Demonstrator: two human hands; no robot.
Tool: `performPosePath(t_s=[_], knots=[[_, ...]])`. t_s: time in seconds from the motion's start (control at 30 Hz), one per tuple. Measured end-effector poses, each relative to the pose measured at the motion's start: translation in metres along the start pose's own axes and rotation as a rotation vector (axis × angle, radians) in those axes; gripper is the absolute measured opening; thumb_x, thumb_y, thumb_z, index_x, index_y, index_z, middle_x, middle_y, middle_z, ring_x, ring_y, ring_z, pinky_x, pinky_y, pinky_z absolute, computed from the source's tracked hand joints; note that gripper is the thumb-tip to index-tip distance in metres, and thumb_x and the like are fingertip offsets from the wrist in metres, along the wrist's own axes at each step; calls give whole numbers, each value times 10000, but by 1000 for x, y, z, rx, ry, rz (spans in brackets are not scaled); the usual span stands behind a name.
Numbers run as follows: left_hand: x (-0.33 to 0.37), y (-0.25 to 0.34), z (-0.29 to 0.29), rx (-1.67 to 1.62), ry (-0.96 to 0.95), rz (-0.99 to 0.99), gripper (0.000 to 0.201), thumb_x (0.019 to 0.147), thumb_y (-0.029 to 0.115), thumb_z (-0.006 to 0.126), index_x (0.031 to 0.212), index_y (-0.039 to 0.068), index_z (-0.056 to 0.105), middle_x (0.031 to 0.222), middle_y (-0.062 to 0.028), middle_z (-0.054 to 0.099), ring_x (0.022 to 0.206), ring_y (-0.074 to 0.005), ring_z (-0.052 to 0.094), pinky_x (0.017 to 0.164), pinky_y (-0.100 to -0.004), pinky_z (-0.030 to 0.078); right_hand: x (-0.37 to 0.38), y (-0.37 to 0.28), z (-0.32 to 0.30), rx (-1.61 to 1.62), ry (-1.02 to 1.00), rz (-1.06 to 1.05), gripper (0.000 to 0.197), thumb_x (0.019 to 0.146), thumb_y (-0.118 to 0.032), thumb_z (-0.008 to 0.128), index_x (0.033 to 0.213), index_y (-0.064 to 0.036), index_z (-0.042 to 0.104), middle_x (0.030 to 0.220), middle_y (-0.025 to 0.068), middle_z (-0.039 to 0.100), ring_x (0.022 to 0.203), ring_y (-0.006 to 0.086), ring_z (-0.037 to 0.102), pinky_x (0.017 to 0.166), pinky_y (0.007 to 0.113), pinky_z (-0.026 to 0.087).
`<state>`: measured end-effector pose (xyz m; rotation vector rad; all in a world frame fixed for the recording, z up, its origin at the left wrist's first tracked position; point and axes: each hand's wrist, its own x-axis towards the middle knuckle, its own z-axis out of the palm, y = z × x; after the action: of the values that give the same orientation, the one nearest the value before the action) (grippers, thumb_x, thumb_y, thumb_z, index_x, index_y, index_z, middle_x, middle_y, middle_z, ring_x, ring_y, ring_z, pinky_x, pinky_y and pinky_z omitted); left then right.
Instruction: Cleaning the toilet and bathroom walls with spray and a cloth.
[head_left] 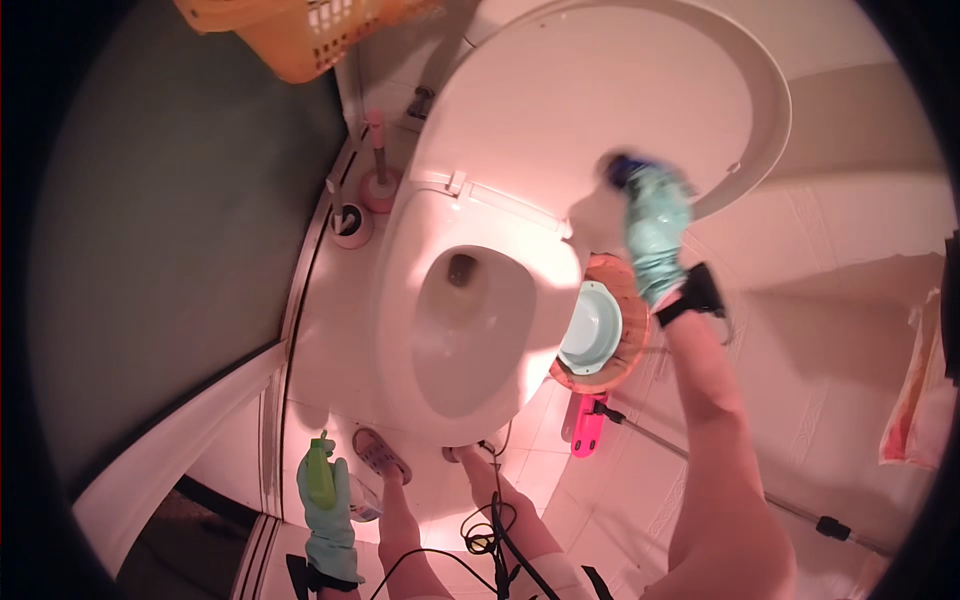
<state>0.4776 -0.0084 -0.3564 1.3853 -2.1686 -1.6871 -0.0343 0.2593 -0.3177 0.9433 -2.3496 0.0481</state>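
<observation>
My right hand [658, 225], in a light teal rubber glove, is closed round a dark blue scrubber [622, 170], smeared by motion, so its exact kind is hard to make out. It is at the inner face of the raised toilet lid [600, 90]. Below the lid's hinges is the open white toilet bowl [465, 345], with a dark drain hole at its back. Low on the left, my left hand [330, 510], in a matching glove, is wrapped round a green squeeze bottle [320, 475] with its nozzle upward.
Right of the toilet, a pale blue basin [592, 328] sits in a wooden tub [630, 335]. A bright pink mop head [587, 428] lies nearby, by a long grey pole. A toilet brush [348, 222] and pink plunger [378, 185] stand left. An orange basket [300, 35] is at the top.
</observation>
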Motion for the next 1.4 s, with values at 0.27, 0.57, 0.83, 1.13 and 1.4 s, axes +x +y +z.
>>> performPosePath(t_s=[0.27,0.57,0.83,1.13,1.4], knots=[[-3,-27,-7,133,55,31,390,830,9,666,1207,31,572,1112,-57,609,867,-149,577,791,-298,496,84,-111,37,331,158,-245,321,734,-40,559,1032,-108,657,997,95,648,914,296,614,776,420,492],[-9,-30,-13,185,58,54,364,817,13,669,1173,55,607,1059,-42,619,832,-130,554,767,-290,482,29,-106,70,307,-75,-324,318,821,-73,558,1127,-94,638,1107,107,639,1028,308,606,904,410,479],[-17,4,-40,99,86,14,372,842,15,650,1201,27,556,1118,-55,598,900,-142,566,801,-291,478,167,-80,-46,180,51,-352,377,748,-60,583,1123,-66,627,1065,126,631,967,335,601,829,445,497],[-19,36,-73,195,58,138,361,839,3,646,1190,18,564,1140,-82,596,1003,-182,583,855,-319,486,21,-44,-16,115,157,510,188,807,-18,633,991,-23,598,1036,169,571,979,338,550,859,433,469],[-19,-26,-74,122,105,64,384,813,1,669,1184,5,569,1116,-85,634,921,-170,601,827,-319,495,50,-189,78,695,169,298,330,715,102,572,988,-72,633,987,134,589,930,325,556,829,413,473]])
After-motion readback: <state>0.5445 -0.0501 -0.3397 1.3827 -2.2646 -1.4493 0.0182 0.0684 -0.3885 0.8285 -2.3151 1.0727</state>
